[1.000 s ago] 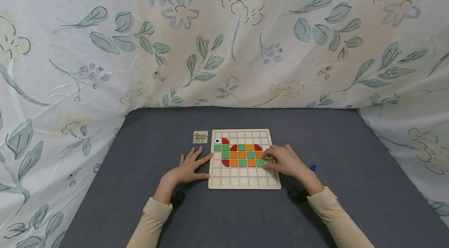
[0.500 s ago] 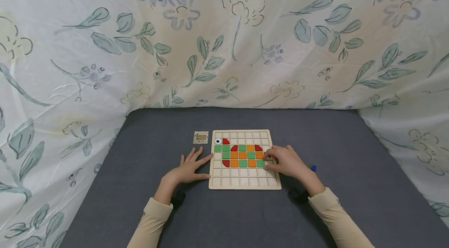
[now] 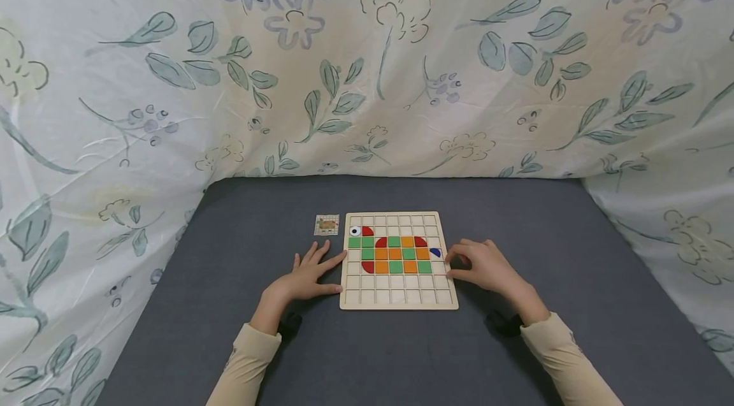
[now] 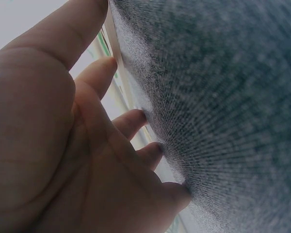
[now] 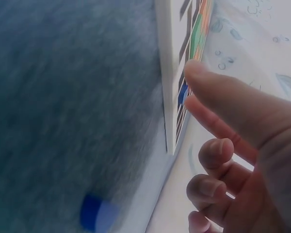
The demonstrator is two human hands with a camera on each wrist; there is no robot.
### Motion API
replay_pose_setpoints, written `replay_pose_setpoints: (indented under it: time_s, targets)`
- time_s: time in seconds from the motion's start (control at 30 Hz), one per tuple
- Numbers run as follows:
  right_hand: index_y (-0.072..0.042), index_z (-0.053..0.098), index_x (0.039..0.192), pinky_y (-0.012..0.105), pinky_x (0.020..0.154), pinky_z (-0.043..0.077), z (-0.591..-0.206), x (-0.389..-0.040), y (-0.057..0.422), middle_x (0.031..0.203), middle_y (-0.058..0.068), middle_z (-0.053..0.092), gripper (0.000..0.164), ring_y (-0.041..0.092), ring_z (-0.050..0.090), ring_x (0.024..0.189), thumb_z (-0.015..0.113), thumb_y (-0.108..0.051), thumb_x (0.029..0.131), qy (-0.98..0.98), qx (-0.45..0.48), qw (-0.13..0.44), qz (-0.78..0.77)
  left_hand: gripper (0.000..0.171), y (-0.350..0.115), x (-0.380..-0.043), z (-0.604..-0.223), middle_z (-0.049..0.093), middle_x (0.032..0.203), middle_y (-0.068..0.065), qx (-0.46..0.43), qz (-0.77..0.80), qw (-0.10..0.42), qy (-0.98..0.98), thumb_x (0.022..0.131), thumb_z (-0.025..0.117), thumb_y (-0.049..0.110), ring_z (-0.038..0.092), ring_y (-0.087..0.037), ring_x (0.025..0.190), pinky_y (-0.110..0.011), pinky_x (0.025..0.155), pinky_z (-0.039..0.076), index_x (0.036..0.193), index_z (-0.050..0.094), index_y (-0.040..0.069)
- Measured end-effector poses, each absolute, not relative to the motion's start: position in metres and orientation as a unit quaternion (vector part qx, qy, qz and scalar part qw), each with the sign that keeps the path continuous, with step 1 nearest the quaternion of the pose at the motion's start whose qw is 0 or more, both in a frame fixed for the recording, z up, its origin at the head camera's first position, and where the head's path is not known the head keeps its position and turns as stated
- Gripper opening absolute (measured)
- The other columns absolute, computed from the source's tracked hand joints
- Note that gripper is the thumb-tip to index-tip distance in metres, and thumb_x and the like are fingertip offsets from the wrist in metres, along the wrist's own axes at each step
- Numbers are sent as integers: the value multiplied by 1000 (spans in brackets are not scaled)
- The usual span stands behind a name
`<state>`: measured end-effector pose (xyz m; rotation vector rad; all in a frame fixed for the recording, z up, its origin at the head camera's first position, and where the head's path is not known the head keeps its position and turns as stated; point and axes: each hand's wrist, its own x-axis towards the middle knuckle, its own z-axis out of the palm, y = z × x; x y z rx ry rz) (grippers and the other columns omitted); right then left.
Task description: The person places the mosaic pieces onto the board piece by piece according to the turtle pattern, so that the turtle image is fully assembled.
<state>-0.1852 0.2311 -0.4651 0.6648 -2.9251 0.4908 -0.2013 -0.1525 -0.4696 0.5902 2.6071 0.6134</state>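
A wooden grid board (image 3: 395, 297) lies on the table, its cells partly filled with green, orange and red tiles (image 3: 395, 253) and a round eye tile (image 3: 355, 231). My left hand (image 3: 301, 278) rests with spread fingers, index fingertip and thumb at the board's left edge. At the right edge is my right hand (image 3: 482, 266), thumb and index finger apart and nothing between them. Just left of its fingertips, a blue tile (image 3: 436, 252) with a rounded side sits in a cell. In the right wrist view that blue tile (image 5: 183, 93) shows behind the thumb tip.
A small picture card (image 3: 327, 225) lies beyond the left hand, beside the board's upper left corner. Another blue piece (image 5: 98, 213) lies on the dark grey cloth (image 3: 395, 355), hidden by the right arm in the head view. A floral curtain (image 3: 367, 74) hangs behind.
My right hand has let go of the blue tile and drawn back to the right, uncovering it on the board. The right forearm now covers the loose blue piece. My left hand stays put.
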Motion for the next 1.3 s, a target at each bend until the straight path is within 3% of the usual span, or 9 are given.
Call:
replay_pose_setpoints:
  time_s: [1.3]
  targets:
    - [-24, 67, 89, 35, 65, 18, -468, -149, 298, 67, -8, 38, 25, 5, 29, 57, 80, -34, 70, -976, 164, 39, 134, 76, -153, -202, -469, 6, 156, -12, 212, 213, 201, 932, 83, 64, 48, -6, -37, 142, -66, 106, -5, 147, 26, 30]
